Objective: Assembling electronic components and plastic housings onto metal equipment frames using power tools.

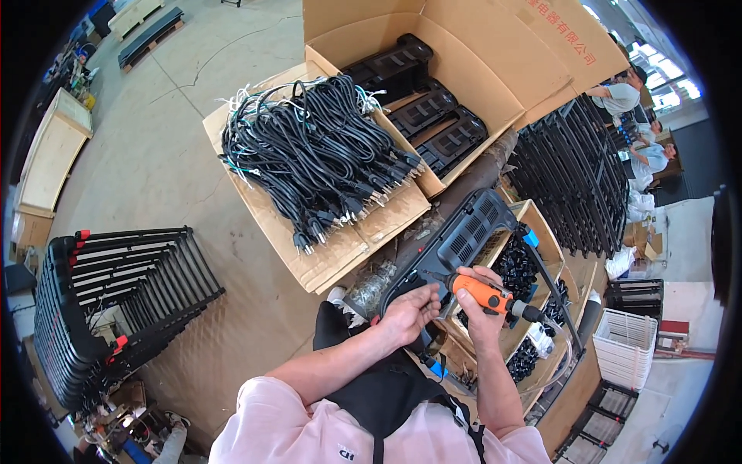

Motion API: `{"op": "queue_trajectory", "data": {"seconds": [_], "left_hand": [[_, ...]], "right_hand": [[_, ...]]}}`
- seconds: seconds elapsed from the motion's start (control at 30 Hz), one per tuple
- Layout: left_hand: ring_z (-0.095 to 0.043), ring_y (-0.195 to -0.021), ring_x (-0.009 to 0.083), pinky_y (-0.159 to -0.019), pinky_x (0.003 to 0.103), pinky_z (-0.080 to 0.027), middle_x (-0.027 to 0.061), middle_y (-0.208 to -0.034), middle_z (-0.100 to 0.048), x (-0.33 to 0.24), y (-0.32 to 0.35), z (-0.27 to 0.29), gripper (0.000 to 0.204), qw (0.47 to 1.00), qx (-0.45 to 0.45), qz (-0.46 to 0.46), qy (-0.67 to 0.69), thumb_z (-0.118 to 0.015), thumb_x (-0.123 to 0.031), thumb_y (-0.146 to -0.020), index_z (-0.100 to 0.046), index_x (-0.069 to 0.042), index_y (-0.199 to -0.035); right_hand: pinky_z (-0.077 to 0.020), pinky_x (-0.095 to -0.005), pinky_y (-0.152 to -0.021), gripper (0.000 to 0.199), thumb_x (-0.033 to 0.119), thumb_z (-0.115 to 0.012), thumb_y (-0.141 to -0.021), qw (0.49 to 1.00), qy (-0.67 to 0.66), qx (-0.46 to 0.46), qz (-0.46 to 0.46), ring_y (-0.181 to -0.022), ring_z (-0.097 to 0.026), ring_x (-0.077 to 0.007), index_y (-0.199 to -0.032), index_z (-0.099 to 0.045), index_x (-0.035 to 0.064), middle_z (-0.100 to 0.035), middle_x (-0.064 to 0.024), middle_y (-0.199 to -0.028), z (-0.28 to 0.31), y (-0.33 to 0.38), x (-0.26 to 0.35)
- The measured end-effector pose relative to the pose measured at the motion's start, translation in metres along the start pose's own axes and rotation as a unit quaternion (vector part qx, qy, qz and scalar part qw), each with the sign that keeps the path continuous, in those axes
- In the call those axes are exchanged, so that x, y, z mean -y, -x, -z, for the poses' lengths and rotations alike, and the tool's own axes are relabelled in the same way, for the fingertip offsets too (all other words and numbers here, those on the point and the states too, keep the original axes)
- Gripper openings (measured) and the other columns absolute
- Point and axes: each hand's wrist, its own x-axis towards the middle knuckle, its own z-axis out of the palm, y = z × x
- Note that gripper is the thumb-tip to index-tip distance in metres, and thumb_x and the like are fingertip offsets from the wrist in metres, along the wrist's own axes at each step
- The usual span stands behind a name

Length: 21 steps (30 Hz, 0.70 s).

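In front of me lies a long black plastic cover [470, 234] with vent slots, tilted from lower left to upper right. My right hand [483, 313] is wrapped round an orange air screwdriver [481, 295], its bit pointing left over the cover. A clear hose runs from its rear end. My left hand [411, 315] is beside the near edge of the cover, just left of the screwdriver's bit. Its thumb and fingers are pinched together; what they hold, if anything, is too small to tell.
Black power cords [313, 155] lie piled on a cardboard flap [363, 246]. Behind it an open carton [495, 58] holds more black covers [423, 110]. A wooden bin [539, 226] of small black parts stands at right. Stacked black frames [147, 290] stand left, others [576, 178] far right.
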Motion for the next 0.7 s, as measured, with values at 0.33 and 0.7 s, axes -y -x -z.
{"op": "queue_trajectory", "data": {"seconds": [0.33, 0.7], "left_hand": [[-0.067, -0.079, 0.0116, -0.072, 0.026, -0.058, 0.0010, -0.094, -0.067, -0.008, 0.034, 0.012, 0.022, 0.982, 0.012, 0.002, -0.190, -0.059, -0.020, -0.107, -0.065, -0.005, -0.122], [-0.064, -0.076, 0.0105, -0.069, 0.025, -0.055, 0.0009, -0.089, -0.065, -0.012, 0.037, 0.022, 0.024, 0.978, 0.010, 0.011, -0.208, -0.055, -0.025, -0.109, -0.066, -0.004, -0.110]], "right_hand": [[-0.0495, -0.0377, -0.108, 0.050, -0.002, -0.076, -0.086, 0.999, 0.030, 0.039, -0.012, -0.121, -0.064, -0.0217, -0.131, -0.056, 0.0013, -0.069, -0.0134, -0.126, -0.012, -0.006, -0.001], [-0.0511, -0.0365, -0.105, 0.034, -0.005, -0.074, -0.087, 0.994, 0.061, 0.090, -0.001, -0.119, -0.063, -0.0224, -0.118, -0.061, 0.0018, -0.067, -0.0164, -0.126, -0.033, -0.019, -0.002]]}}
